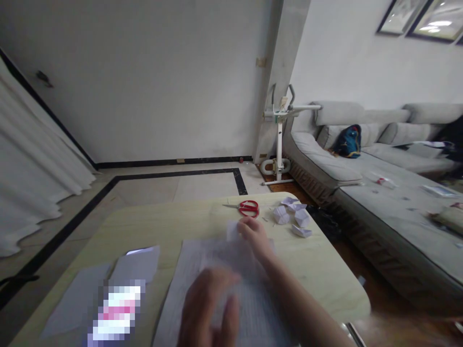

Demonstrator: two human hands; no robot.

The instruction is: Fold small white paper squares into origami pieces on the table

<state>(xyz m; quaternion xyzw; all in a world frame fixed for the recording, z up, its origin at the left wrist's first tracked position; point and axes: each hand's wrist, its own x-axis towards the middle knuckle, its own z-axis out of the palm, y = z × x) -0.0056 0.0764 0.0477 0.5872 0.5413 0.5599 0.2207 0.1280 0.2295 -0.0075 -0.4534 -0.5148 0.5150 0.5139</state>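
Observation:
My right hand [255, 236] reaches over the far edge of a large printed sheet [195, 255], its fingers closed at a small white piece of paper [233, 231]. My left hand [210, 306] is nearer to me, above the same sheet; it is blurred by motion, with the thumb apart from the curved fingers and nothing visible between them. Just beyond my right hand lie red-handled scissors [249, 208], blades pointing left. Several small folded white papers [281, 215] sit in a group to the right of the scissors.
White sheets [77, 294] lie on the left of the pale wooden table [144, 224], near a lit, pixelated object [117, 311]. Past the table's rounded right edge stands a grey sofa [379, 202]. An exercise machine [279, 140] stands by the wall corner.

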